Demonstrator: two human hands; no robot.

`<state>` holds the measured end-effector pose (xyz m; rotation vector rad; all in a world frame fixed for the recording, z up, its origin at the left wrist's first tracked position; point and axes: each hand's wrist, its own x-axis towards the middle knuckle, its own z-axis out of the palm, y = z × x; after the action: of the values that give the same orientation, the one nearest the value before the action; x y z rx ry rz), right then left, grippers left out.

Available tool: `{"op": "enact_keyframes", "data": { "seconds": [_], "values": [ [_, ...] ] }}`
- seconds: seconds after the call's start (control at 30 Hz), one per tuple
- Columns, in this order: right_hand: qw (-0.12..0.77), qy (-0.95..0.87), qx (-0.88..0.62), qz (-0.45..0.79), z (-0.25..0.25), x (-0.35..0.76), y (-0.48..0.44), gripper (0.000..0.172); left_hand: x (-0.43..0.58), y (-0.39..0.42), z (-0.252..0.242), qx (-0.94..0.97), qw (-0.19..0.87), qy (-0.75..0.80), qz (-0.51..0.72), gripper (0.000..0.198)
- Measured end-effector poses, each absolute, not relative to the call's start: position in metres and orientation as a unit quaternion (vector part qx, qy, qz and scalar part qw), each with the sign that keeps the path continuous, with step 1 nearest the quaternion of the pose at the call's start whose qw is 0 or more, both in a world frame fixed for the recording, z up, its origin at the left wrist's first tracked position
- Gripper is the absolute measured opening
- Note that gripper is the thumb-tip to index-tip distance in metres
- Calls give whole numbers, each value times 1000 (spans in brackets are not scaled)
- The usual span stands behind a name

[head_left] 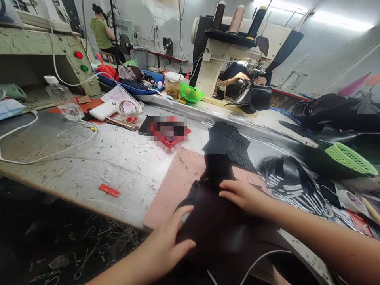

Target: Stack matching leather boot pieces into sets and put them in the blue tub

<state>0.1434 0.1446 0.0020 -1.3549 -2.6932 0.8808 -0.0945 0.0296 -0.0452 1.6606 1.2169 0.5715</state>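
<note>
Dark leather pieces lie over a pink board at the table's near edge and reach down toward my body. At their left edge is my left hand, its thumb and fingers apart, touching or just above the leather. My right hand rests on the upper right of the leather with its fingers stretched out. Neither hand grips anything I can see. Just beyond, a fanned stack of black cut pieces overlaps the board's far edge.
Black strips are heaped at right, near a green basket. A bottle, white cable, red tray and small red strip lie leftward. Behind, a co-worker's hands hold black leather at a sewing machine.
</note>
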Motion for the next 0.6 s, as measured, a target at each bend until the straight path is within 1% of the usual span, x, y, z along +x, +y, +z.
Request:
{"op": "enact_keyframes", "data": {
  "seconds": [0.1, 0.17, 0.23, 0.37, 0.6],
  "values": [
    [-69, -833, -494, 240, -3, 135, 151, 19, -91, 24, -55, 649, 436, 564, 266, 36],
    [-89, -829, -501, 231, -7, 130, 154, 22, -93, 24, -57, 655, 388, 594, 261, 24],
    [-97, -829, -503, 223, -12, 126, 155, 22, -96, 22, -59, 671, 357, 600, 249, 16],
    [-111, -830, -507, 204, -19, 123, 155, 21, -97, 17, -68, 702, 307, 590, 255, 14],
    [-133, -826, -518, 178, -23, 120, 156, 22, -98, 12, -84, 731, 214, 543, 353, 17]
  ]
}}
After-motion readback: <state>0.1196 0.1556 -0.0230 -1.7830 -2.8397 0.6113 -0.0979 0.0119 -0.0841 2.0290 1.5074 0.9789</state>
